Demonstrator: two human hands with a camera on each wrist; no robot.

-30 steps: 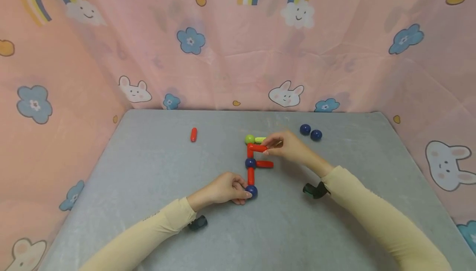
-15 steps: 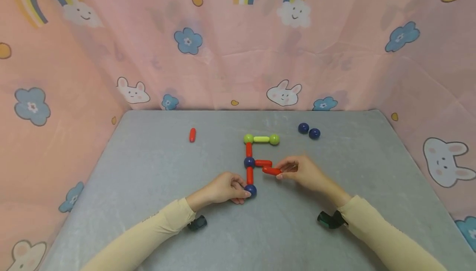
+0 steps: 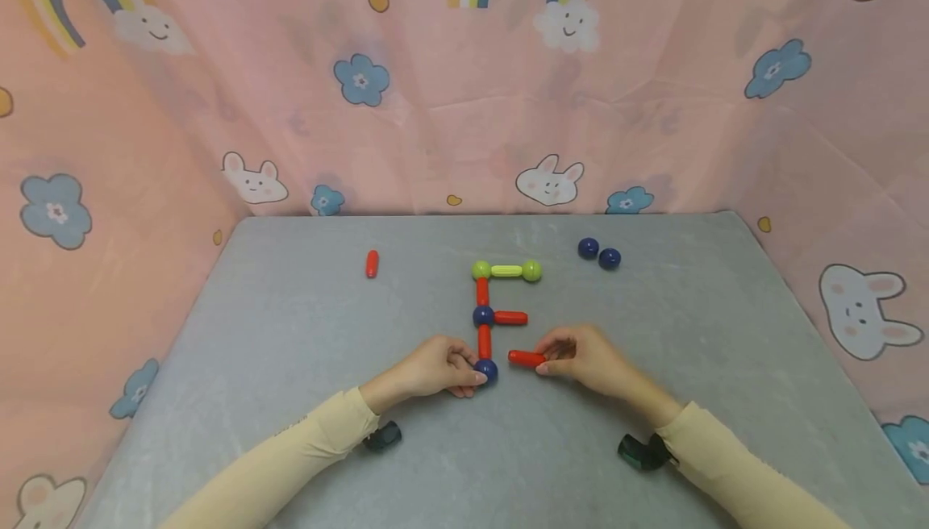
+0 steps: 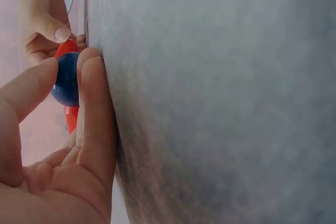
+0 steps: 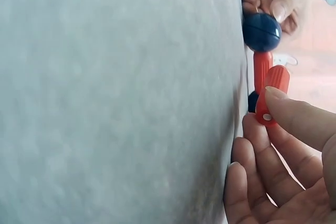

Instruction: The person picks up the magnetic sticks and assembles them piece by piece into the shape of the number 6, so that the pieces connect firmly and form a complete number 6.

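Observation:
On the table lies a figure of magnetic rods and balls, shaped like an F. My left hand (image 3: 439, 368) pinches the dark blue ball (image 3: 487, 372) at its near end between thumb and fingers. A red magnetic rod (image 3: 526, 358) is pinched by my right hand (image 3: 583, 360), its free end pointing at that ball with a short gap between. Above it in the head view, another red rod (image 3: 511, 318) sticks out from the middle blue ball (image 3: 483, 316). The far end has a green ball (image 3: 482, 271), a green rod (image 3: 506, 271) and a second green ball (image 3: 532, 271).
A loose red rod (image 3: 372, 264) lies at the back left of the grey table (image 3: 290, 311). Two dark blue balls (image 3: 589, 248) sit at the back right. A pink patterned curtain (image 3: 435, 134) stands behind the table and along both sides.
My right hand has brought the red rod from beside the green rod toward the near end of the figure. The left hand has stayed on the near blue ball.

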